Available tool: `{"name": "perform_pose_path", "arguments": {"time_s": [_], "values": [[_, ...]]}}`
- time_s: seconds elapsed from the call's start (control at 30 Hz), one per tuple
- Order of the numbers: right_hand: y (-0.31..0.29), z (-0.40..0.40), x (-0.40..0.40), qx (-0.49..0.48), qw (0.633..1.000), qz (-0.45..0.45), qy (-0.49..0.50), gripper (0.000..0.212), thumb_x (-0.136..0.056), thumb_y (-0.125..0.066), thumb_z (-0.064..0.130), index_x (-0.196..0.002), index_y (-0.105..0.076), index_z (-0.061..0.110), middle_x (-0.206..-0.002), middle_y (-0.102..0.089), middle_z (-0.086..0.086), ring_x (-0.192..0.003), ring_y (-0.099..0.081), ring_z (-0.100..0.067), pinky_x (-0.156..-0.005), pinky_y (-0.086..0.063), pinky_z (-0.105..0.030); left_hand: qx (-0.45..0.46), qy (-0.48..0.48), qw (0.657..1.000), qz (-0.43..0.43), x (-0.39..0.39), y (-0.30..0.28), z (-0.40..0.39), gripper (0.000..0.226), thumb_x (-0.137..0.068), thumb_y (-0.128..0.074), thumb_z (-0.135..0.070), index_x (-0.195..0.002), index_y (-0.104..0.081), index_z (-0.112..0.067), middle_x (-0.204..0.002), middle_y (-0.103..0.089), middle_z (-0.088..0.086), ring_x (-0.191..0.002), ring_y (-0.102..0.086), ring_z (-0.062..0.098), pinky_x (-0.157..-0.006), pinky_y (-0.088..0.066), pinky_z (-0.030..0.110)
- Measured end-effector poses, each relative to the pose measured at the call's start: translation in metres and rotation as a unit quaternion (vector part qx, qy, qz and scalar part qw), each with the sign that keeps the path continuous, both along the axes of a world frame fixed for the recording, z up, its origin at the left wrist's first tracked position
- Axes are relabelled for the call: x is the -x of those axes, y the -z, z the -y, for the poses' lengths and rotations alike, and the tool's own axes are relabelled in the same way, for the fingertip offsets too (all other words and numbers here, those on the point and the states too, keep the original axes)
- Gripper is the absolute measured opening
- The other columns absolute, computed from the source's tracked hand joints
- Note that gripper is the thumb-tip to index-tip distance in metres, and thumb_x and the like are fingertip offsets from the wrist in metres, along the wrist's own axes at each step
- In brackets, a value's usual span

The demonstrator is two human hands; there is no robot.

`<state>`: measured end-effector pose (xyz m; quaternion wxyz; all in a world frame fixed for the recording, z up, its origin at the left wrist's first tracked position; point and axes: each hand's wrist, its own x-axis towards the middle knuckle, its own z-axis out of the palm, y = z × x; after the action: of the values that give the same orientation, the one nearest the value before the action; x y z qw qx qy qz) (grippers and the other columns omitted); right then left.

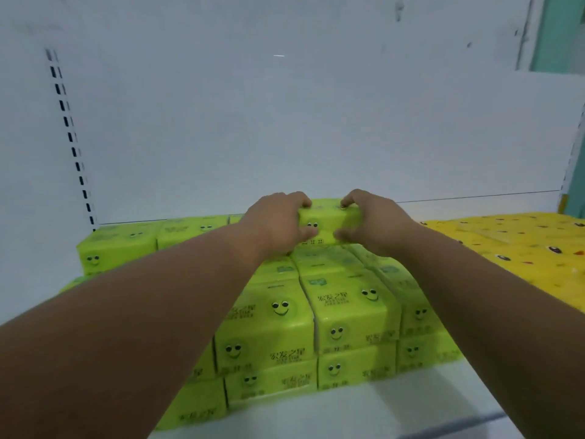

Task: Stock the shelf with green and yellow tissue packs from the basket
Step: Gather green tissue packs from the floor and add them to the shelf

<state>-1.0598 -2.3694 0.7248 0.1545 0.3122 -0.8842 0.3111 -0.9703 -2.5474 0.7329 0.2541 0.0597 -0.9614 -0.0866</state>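
I have both hands on one green pack [327, 224], my left hand [278, 221] and right hand [372, 223] each pinching an end, thumbs in front and fingers curled over the top, likely to seat it squarely atop the back of the green stack [316, 315]. The wrap looks glossy, soft and boxy. Yellow packs [519, 248] lie rightward on the white shelf [348, 410].

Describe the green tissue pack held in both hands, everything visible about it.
The bright green, glossy plastic-wrapped tissue pack is a small rectangular block printed with a smiley face and dark text on its front. It lies level, long side across the view, above the rear of the stacked green packs on the white shelf. The left hand grips its left end and the right hand its right end, fingers over the top, thumbs on the front. Whether it rests on the stack cannot be told.
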Motion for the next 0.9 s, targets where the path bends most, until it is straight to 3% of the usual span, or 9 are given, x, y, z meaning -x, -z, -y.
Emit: {"name": "perform_pose_path", "arguments": {"time_s": [0.1, 0.27, 0.47, 0.53, 0.67, 0.8, 0.9], "values": [[0.001, 0.0, 0.02, 0.007, 1.0, -0.008, -0.014, 0.05, -0.073, -0.083, 0.041, -0.113, -0.053, 0.031, -0.093, -0.056, 0.002, -0.07, -0.054, -0.007, -0.051, -0.035, -0.023, -0.01, 0.009, 1.0, -0.021, 0.014, -0.001, 0.003, 0.055, -0.087, -0.067, -0.052, -0.136, -0.048, -0.033, -0.131, -0.055, 0.001, -0.117, -0.053, 0.022, -0.084, -0.036, 0.029], [0.002, -0.01, 0.042, 0.04, 0.999, 0.022, -0.027, 0.049, -0.069, -0.086, 0.042, -0.108, -0.058, 0.034, -0.092, -0.051, 0.011, -0.076, -0.052, -0.008, -0.057, -0.036, -0.023, -0.003, 0.027, 1.0, -0.012, 0.027, 0.0, 0.003, 0.058, -0.084, -0.069, -0.053, -0.135, -0.048, -0.033, -0.127, -0.058, -0.002, -0.113, -0.055, 0.019, -0.083, -0.038, 0.029], [0.012, 0.003, 0.049, -0.028, 0.999, 0.027, -0.027, 0.05, -0.072, -0.084, 0.04, -0.113, -0.057, 0.032, -0.105, -0.05, 0.004, -0.088, -0.053, -0.017, -0.059, -0.036, -0.025, 0.111, -0.026, 0.991, 0.066, 0.035, 0.013, 0.007, 0.062, -0.082, -0.069, -0.055, -0.135, -0.045, -0.034, -0.128, -0.054, 0.0, -0.118, -0.049, 0.024, -0.093, -0.043, 0.038], [0.012, 0.012, 0.049, -0.052, 0.998, 0.01, -0.031, 0.049, -0.076, -0.082, 0.04, -0.115, -0.054, 0.031, -0.101, -0.051, 0.004, -0.083, -0.052, -0.015, -0.057, -0.034, -0.025, 0.147, -0.044, 0.986, 0.066, 0.036, 0.015, 0.014, 0.062, -0.082, -0.067, -0.058, -0.136, -0.045, -0.034, -0.132, -0.048, 0.001, -0.12, -0.046, 0.025, -0.094, -0.042, 0.04], [0.007, 0.029, 0.047, -0.105, 0.994, -0.016, -0.037, 0.051, -0.079, -0.079, 0.033, -0.119, -0.05, 0.023, -0.085, -0.045, 0.006, -0.082, -0.048, -0.018, -0.054, -0.031, -0.026, 0.127, -0.079, 0.985, 0.087, 0.038, 0.02, 0.028, 0.066, -0.085, -0.062, -0.059, -0.14, -0.039, -0.031, -0.131, -0.049, 0.005, -0.12, -0.048, 0.029, -0.096, -0.045, 0.042], [0.005, 0.047, 0.043, -0.16, 0.986, -0.034, -0.027, 0.047, -0.082, -0.075, 0.027, -0.116, -0.045, 0.014, -0.101, -0.051, -0.007, -0.08, -0.05, -0.023, -0.057, -0.035, -0.03, 0.123, -0.075, 0.985, 0.096, 0.037, 0.024, 0.035, 0.067, -0.087, -0.062, -0.057, -0.142, -0.038, -0.026, -0.131, -0.05, 0.006, -0.122, -0.047, 0.029, -0.098, -0.043, 0.041], [0.008, 0.05, 0.042, -0.165, 0.985, -0.038, -0.023, 0.047, -0.082, -0.074, 0.028, -0.115, -0.044, 0.014, -0.1, -0.05, -0.007, -0.085, -0.051, -0.026, -0.063, -0.039, -0.032, 0.132, -0.076, 0.984, 0.094, 0.035, 0.024, 0.037, 0.065, -0.089, -0.063, -0.053, -0.142, -0.039, -0.025, -0.132, -0.051, 0.006, -0.122, -0.048, 0.029, -0.098, -0.043, 0.041]]}}
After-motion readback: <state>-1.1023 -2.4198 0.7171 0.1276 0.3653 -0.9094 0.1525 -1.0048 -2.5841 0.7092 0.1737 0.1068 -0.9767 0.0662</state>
